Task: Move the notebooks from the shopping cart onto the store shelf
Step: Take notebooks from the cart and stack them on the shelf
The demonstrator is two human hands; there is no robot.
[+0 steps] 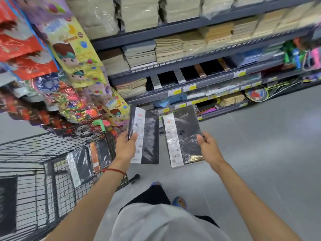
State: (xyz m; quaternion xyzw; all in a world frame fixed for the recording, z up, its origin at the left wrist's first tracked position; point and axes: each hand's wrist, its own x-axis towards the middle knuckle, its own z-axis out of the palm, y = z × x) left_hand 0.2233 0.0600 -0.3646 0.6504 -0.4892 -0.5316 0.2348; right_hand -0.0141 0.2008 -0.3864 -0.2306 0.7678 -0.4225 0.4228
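Observation:
My left hand (125,146) grips a black notebook (147,136) with a white band, wrapped in plastic, by its left edge. My right hand (208,146) holds a second black notebook (184,134) of the same kind by its right edge. Both are held side by side over the floor, below the shelf. The black wire shopping cart (40,153) stands at my left with more wrapped notebooks (83,164) leaning inside it, one with an orange band (94,155). The grey store shelf (199,82) ahead shows a row of black notebooks (189,73) with bands.
Stacks of beige and tan notebooks (170,47) fill the upper shelves. Colourful gift bags and toys (66,66) hang at the left above the cart. Badminton rackets (257,94) lean at the shelf's lower right. Grey floor (260,145) stretches to the right. My feet show below.

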